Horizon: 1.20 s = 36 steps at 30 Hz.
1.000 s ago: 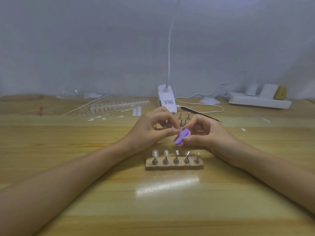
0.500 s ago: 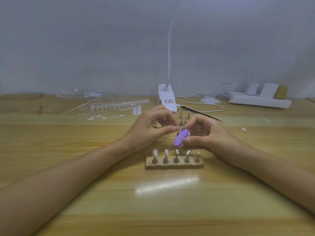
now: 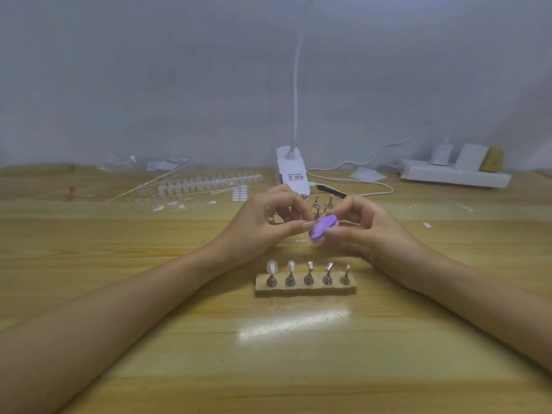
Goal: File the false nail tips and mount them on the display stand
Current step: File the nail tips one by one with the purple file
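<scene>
My right hand [image 3: 369, 231] pinches a small purple nail file [image 3: 322, 228] above the middle of the table. My left hand [image 3: 263, 225] meets it from the left with thumb and fingers pinched together; what they hold is too small to make out, probably a nail tip. In front of both hands lies a wooden display stand [image 3: 306, 288] with a row of metal pegs. Its two leftmost pegs carry clear nail tips [image 3: 272, 266]. Strips of unused nail tips [image 3: 209, 182] lie at the back left.
A white clip lamp base [image 3: 292, 171] with its cable stands behind the hands. Spare metal pegs [image 3: 322, 203] sit just beyond my fingers. A white power strip [image 3: 454, 174] is at the back right, and loose tips and plastic wrap [image 3: 143, 164] at the back left.
The purple file has shifted slightly up and to the right between my fingers in a small stroke. Both hands stay in about the same place.
</scene>
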{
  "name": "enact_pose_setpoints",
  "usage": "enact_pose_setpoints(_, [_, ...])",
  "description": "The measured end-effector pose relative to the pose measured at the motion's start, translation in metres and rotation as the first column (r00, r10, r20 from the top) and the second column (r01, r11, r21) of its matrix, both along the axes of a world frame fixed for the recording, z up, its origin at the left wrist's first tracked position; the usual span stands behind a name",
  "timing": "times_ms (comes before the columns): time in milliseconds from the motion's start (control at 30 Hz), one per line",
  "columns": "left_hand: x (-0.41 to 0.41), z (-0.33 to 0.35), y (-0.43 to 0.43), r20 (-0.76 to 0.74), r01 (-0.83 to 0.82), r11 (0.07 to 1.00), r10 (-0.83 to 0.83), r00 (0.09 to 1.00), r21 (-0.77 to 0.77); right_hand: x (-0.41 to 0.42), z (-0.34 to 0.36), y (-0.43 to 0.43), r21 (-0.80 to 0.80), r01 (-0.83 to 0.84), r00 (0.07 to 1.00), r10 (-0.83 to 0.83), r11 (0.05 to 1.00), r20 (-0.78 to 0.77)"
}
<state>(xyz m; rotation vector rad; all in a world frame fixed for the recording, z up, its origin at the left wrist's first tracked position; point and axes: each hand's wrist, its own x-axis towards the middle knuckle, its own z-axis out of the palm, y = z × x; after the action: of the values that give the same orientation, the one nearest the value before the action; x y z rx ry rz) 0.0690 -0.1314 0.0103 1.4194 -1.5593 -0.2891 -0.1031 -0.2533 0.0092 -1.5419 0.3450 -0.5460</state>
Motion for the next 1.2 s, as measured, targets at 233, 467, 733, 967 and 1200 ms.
enact_pose_setpoints(233, [0.0000,-0.0002,-0.0010,0.000,0.019,1.000,-0.019,1.000,-0.014,0.0008,-0.0002,-0.0031,-0.001,-0.001,1.000,0.001,1.000,0.006])
enact_pose_setpoints(467, [0.0007,-0.0010,-0.0022,-0.001,0.012,1.000,-0.012,1.000,-0.007,0.0010,-0.0018,-0.0059,0.044,-0.011,1.000,0.011,0.999,0.020])
enact_pose_setpoints(733, [0.0001,-0.0006,-0.0013,0.003,0.008,1.000,-0.008,1.000,-0.008,0.0010,-0.0011,-0.0078,0.027,-0.043,0.999,0.043,0.999,0.004])
enact_pose_setpoints(967, [0.0021,-0.0021,-0.0026,0.015,0.001,1.000,-0.001,1.000,-0.016,0.0014,-0.0017,-0.0070,0.024,-0.039,0.999,0.038,0.999,0.014])
enact_pose_setpoints(1200, [-0.0002,-0.0004,-0.0006,-0.016,0.021,1.000,-0.021,1.000,0.008,0.0014,0.0001,-0.0073,0.056,-0.018,1.000,0.018,0.998,-0.004])
